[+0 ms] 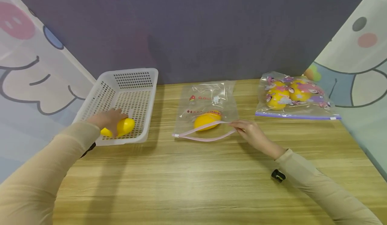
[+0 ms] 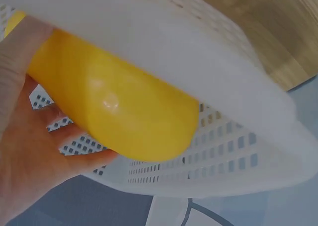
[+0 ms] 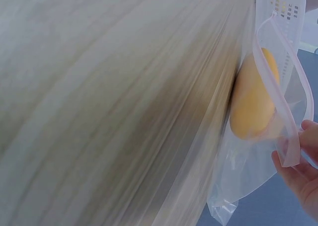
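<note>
In the head view my left hand [image 1: 106, 119] reaches into a white perforated basket [image 1: 150, 117]. Its thumb and fingers curl round a smooth yellow mango-like fruit [image 2: 119, 97], which the left wrist view shows close up near the basket wall. Yellow shows on both sides of the hand; whether that is a single fruit, I cannot tell. My right hand [image 1: 252, 134] pinches the pink-edged mouth of a clear zip bag [image 1: 205, 99] by its right corner, and the mouth gapes. Inside this bag lies another yellow fruit [image 3: 252, 97].
At the back right, a clear printed bag [image 1: 302, 109] with a purple zip strip holds several yellow fruits [image 1: 278, 98]. All stand on a wood-grain table [image 1: 187, 181]. A dark grey panel [image 1: 205, 33] rises behind, with cartoon-printed sheets [image 1: 356, 50] at both sides.
</note>
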`<action>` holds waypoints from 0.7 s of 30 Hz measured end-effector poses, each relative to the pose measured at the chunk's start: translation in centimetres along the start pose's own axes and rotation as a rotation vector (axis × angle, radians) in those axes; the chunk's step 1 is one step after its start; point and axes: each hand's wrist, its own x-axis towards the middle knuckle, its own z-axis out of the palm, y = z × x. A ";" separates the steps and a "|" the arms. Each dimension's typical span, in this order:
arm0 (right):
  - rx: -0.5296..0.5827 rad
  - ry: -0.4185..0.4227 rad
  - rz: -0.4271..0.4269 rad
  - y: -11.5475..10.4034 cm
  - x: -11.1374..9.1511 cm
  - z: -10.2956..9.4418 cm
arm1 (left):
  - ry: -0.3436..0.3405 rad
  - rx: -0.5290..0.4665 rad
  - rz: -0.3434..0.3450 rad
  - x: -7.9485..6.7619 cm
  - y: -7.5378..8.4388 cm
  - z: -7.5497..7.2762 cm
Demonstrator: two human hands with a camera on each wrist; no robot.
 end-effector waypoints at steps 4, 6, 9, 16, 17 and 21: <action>-0.001 0.001 0.000 0.0 0.0 0.0 | 0.075 -0.036 0.019 0.0 0.1 -0.7; 0.000 0.002 0.003 0.0 0.0 0.0 | 0.106 -0.052 0.015 -0.1 0.3 -1.1; -0.002 0.001 0.008 0.0 0.0 -0.1 | 0.155 -0.066 0.017 -0.2 0.6 -1.7; -0.005 -0.002 0.014 -0.1 0.0 -0.1 | 0.227 -0.066 0.026 -0.4 1.0 -2.6; -0.006 -0.001 0.014 0.0 0.0 -0.1 | 0.240 -0.077 0.032 -0.5 1.0 -2.7; -0.006 0.001 0.009 0.0 0.0 0.0 | 0.316 -0.117 0.081 -0.8 1.4 -2.9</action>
